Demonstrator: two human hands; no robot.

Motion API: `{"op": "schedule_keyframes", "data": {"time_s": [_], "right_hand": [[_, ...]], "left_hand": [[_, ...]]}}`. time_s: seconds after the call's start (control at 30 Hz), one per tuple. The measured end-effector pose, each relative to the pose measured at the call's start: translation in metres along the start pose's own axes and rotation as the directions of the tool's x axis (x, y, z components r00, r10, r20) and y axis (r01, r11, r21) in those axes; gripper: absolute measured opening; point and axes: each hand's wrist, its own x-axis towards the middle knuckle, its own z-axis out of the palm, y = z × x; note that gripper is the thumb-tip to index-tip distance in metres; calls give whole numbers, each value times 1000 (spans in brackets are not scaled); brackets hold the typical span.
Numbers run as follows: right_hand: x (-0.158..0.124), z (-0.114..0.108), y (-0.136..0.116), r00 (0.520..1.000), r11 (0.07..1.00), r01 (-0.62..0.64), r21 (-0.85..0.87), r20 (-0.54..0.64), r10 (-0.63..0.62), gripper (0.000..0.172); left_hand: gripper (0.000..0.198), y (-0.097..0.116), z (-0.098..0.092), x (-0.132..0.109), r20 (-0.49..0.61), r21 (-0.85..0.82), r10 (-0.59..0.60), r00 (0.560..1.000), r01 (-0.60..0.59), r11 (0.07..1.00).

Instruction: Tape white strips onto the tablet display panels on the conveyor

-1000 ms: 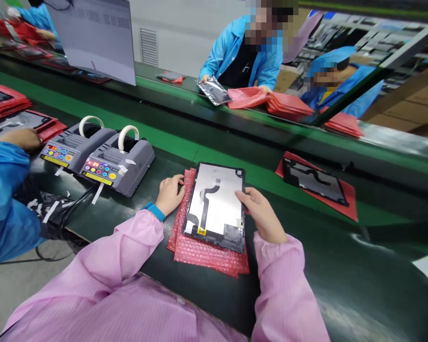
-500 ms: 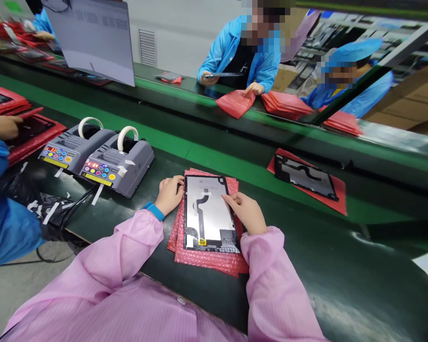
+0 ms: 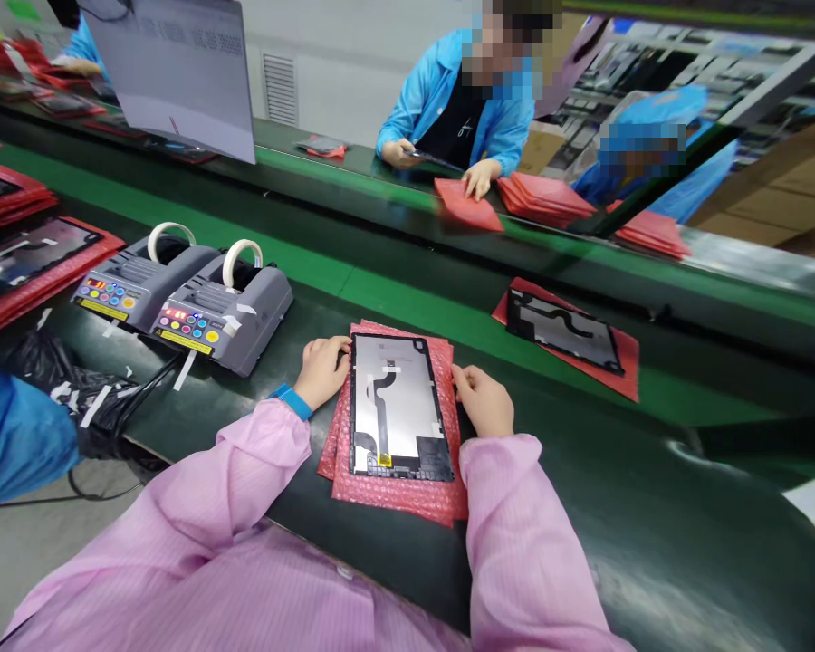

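Note:
A tablet screen panel (image 3: pixel 407 412) lies back side up, showing a silvery backing, a black frame and a dark ribbon cable (image 3: pixel 383 417) with a yellow end. Beneath it are several red bubble-wrap bags (image 3: pixel 394 498), slightly fanned out. My left hand (image 3: pixel 321 373) rests at the panel's upper left edge, fingers apart and fingertips against the edge. Off the panel's right side, my right hand (image 3: pixel 487 400) is closed, thumb and fingers together beside the bags' edge. Whatever its fingertips may hold is too small to make out.
Two grey tape dispensers (image 3: pixel 221 312) stand to the left, beyond them stacked panels on red bags (image 3: pixel 47 272). Another panel (image 3: pixel 563 330) lies on a red bag on the green strip (image 3: pixel 353 281). Across the line, a person in blue (image 3: pixel 448 100) handles a red bag (image 3: pixel 468 206).
My right hand has moved right, off the panel's surface. The far panel has shifted left. A co-worker's hand has left the stack at left. The person opposite has shifted a red bag.

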Motion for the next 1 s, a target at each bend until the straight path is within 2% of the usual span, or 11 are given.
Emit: {"op": "schedule_keyframes", "data": {"time_s": [0.3, 1.0], "right_hand": [[1, 9, 1, 997, 995, 29, -90, -72, -36, 44], [-1, 8, -2, 997, 992, 5, -123, -73, -14, 43]], "left_hand": [[29, -3, -1, 0, 14, 12, 39, 999, -39, 999], [32, -3, -1, 0, 22, 32, 56, 998, -56, 998]]}}
